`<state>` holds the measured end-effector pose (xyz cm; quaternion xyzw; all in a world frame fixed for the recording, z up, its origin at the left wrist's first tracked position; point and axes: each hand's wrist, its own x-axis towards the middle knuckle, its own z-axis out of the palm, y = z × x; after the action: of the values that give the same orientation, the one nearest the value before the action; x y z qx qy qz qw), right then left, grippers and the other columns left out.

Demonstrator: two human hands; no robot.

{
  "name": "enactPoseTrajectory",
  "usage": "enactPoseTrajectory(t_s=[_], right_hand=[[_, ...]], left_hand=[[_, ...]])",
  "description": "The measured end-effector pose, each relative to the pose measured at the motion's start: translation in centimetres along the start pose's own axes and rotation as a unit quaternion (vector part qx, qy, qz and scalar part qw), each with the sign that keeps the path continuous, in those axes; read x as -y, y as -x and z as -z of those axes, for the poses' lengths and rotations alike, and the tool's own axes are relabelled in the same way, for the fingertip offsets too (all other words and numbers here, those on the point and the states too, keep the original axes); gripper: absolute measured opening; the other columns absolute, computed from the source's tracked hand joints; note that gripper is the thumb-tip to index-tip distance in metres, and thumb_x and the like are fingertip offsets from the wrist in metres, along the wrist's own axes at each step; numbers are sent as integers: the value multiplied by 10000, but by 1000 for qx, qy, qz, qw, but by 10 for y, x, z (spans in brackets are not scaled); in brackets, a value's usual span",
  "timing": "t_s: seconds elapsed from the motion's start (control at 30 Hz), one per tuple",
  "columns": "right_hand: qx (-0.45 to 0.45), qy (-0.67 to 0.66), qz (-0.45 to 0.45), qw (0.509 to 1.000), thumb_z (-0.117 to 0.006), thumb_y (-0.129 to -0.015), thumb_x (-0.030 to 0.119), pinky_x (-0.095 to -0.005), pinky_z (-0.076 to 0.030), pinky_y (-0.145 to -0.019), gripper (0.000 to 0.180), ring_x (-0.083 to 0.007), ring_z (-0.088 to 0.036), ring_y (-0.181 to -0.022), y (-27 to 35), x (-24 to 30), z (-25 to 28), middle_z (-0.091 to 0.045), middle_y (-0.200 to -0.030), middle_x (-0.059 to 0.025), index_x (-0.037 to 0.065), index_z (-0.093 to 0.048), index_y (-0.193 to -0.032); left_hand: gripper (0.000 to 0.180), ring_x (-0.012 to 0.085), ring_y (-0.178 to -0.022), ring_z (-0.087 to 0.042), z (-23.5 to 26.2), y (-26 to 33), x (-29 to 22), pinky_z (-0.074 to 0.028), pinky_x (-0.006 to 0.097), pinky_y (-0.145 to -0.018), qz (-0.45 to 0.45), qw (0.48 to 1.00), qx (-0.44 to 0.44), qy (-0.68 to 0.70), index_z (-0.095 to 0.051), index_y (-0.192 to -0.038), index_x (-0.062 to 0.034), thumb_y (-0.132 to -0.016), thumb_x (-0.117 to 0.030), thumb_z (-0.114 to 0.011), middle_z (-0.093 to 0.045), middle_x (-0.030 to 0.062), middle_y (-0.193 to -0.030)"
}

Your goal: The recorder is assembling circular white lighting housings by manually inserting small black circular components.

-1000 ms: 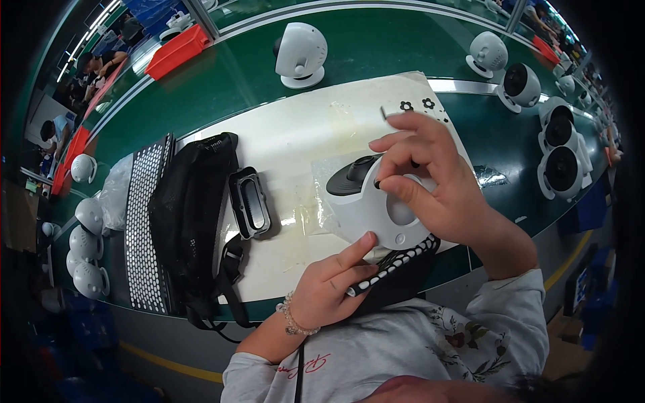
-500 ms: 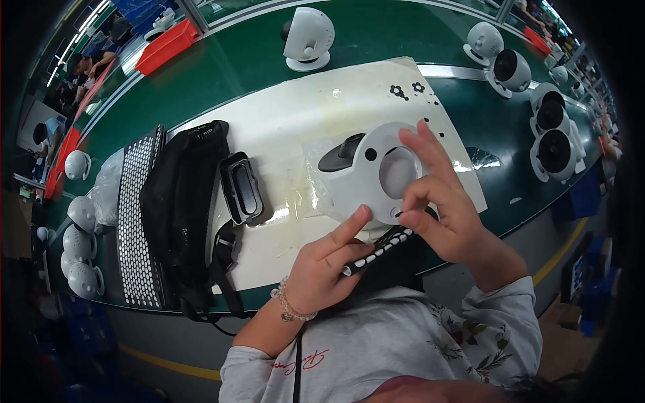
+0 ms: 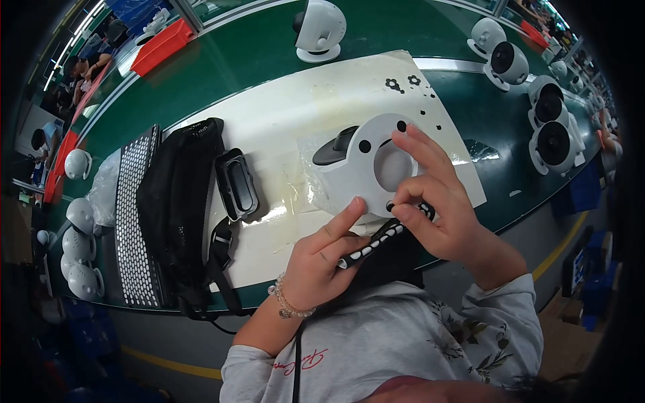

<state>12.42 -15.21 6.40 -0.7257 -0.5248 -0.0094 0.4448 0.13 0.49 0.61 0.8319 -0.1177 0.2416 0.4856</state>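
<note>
Left hand [image 3: 321,255] curls round a dotted sheet [image 3: 376,246], forefinger out against the rim of a white device [image 3: 361,176] over the white board [image 3: 275,124], by the worktop [image 3: 500,124]'s near edge. Right hand [image 3: 445,218] has thumb and forefinger almost meeting at a black dot [image 3: 390,207] on the device's near side; can't tell if they grip it. Best to brace the rim, centre the dot, then press flat.

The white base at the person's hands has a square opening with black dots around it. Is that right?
Not quite: the opening is round, not square, as the head view shows. The white base does have black dots around it.
</note>
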Motion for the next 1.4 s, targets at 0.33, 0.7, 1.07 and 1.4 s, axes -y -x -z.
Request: enactPoseTrajectory(t_s=[0.33,0.7,1.07,1.4], right_hand=[[-54,196,65,977,-662,-653,127,-428,-156,-1008,215,-254,-430,-1135,20,14,3,-506,-1183,-39,119,-616,-863],[-86,-29,-58,994,-594,-772,94,-405,-243,-990,72,-315,-317,-1231,15,-21,15,-468,-1219,-139,58,-558,-823],[-50,379,73,921,-579,-782,180,-394,-271,-946,161,-304,-400,-1148,30,-12,21,-491,-1186,-140,76,-624,-897],[-7,-407,-233,883,-527,-840,98,-213,-426,-734,214,-77,-534,-816,-11,-16,15,-570,-906,-50,-11,-481,-1018]], left_hand=[[332,224,-822,-623,-1,1,0,-506,268,-679,14,1000,-9,26,-570,-862,13,-541,99,-578,-417,167,-1280],[331,221,-826,-623,-3,1,-2,-509,267,-683,13,1000,-17,13,-575,-862,17,-543,108,-581,-434,166,-1265],[307,215,-812,-627,-6,-1,-5,-509,263,-680,23,999,-38,9,-588,-862,17,-565,93,-600,-449,162,-1253],[271,203,-757,-636,13,7,-5,-504,260,-665,13,997,-70,6,-568,-852,2,-606,91,-639,-458,217,-1219]])
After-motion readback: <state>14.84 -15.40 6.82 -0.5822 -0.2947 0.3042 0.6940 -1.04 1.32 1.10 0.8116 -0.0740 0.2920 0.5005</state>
